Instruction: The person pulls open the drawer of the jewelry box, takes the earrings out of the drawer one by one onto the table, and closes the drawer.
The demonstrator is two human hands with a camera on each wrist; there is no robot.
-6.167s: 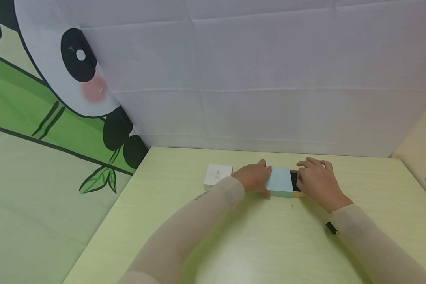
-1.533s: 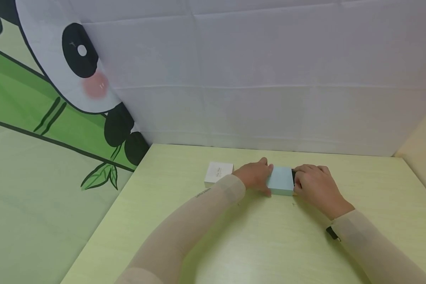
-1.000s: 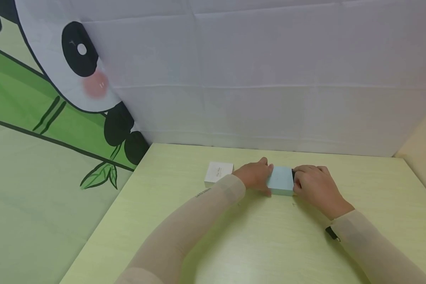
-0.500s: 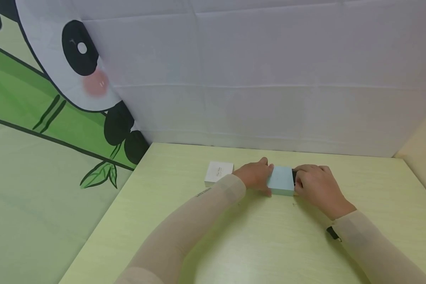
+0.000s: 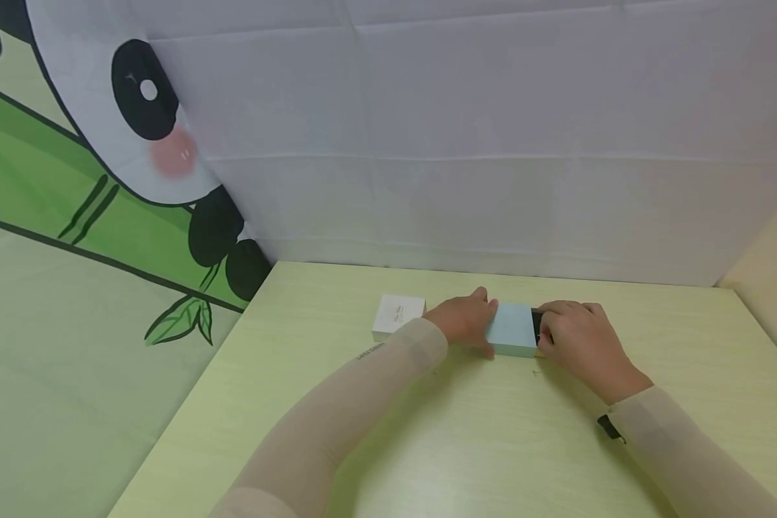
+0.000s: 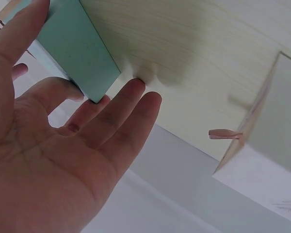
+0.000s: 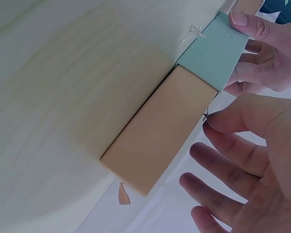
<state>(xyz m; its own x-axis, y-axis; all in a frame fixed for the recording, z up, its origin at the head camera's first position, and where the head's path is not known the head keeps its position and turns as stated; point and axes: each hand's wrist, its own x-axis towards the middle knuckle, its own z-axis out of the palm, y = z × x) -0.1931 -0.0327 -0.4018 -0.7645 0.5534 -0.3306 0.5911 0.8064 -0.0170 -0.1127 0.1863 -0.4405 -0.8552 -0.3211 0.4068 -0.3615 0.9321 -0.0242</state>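
A light blue drawer box (image 5: 513, 325) lies on the table, its tan drawer (image 7: 157, 133) pulled out to the right. Part of the black lining (image 5: 537, 325) shows beside the sleeve; my right hand hides the rest in the head view. My left hand (image 5: 464, 319) holds the left end of the sleeve, thumb on the near side and fingers at the far side. At the open drawer, my right hand (image 5: 576, 342) pinches a tiny thin wire-like piece (image 7: 205, 115) between thumb and forefinger, its other fingers loosely bent. What kind of thing it is, I cannot tell.
A white box (image 5: 398, 315) with small print stands left of my left hand, and a pink ribbon tab (image 6: 224, 134) sticks out of it. Near the sleeve's front edge lies a small silvery thin thing (image 7: 194, 33) on the table (image 5: 453, 446). A white cloth (image 5: 460, 144) hangs behind.
Since the oldest frame, my right hand has lowered onto the drawer, its raised fingers coming down and covering more of the lining. In the last second it has shifted slightly right. My left hand stays put.
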